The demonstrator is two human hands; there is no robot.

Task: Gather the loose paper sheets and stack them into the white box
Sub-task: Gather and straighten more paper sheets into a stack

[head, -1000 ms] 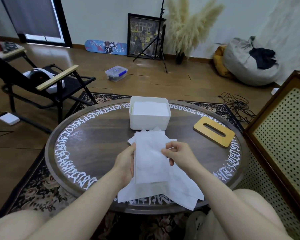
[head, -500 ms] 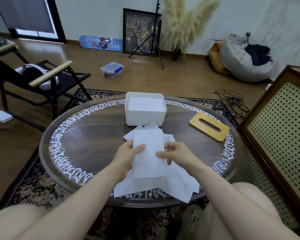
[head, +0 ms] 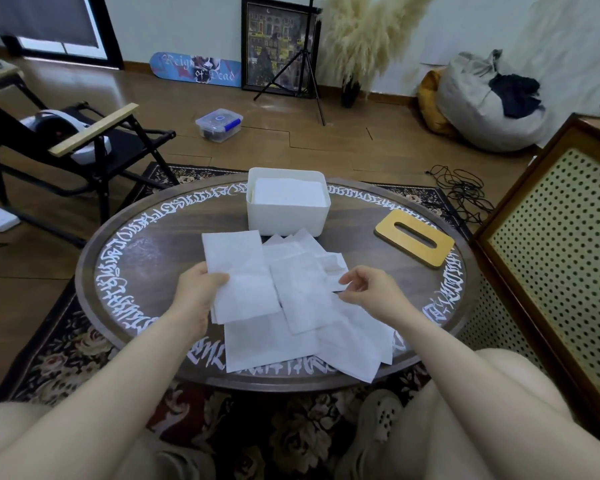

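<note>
**Sheets half gathered, one bundle lifted to the left**

While the round table (head: 146, 258) carries the whole job, the white box (head: 288, 216) is seen at its far side, already holding a flat layer of paper, and a wooden slotted lid (head: 414, 239) is laid well apart to the right. Between the box and the near rim, the loose sheets (head: 312, 327) are spread in an overlapping fan, the nearest ones hanging slightly over the table edge.

A small bundle of sheets (head: 239, 275) is held clear of the fan by the left hand (head: 196, 289), pinched at its left edge between thumb on top and fingers beneath. The right hand (head: 368, 289) is held just over the right side of the fan, fingers curled with thumb and forefinger drawn close at the edge of a top sheet; whether that sheet is actually nipped cannot be told.

Trouble is most likely judged to come from the thin, limp paper: held by one edge only, the bundle could sag, splay or shed a sheet. Sheets overhanging the near rim could be dragged to the floor if the fan is tugged. The bundle lies to the right of the left grip, extending toward the box.
</note>
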